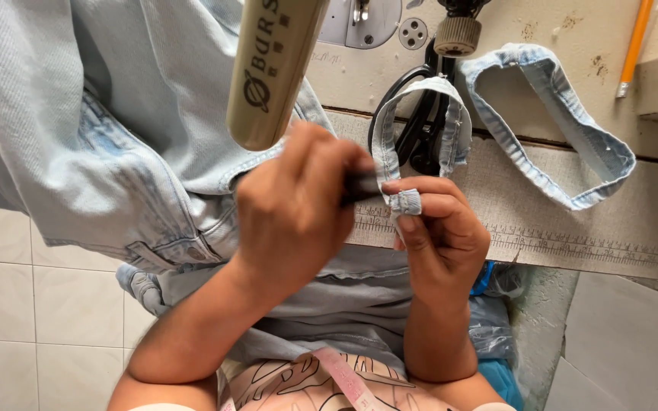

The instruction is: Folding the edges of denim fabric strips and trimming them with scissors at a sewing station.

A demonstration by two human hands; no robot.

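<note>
L hand closed on dark tool – R hand pinching 1 of 2 denim strips.

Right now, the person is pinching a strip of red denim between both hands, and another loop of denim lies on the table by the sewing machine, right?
Not quite. The head view shows the denim strip pinched between the left hand and right hand is light blue, not red. The other denim loop does lie on the table by the sewing machine.

denim garment left on table | denim loop right | hands between, near edge
</note>
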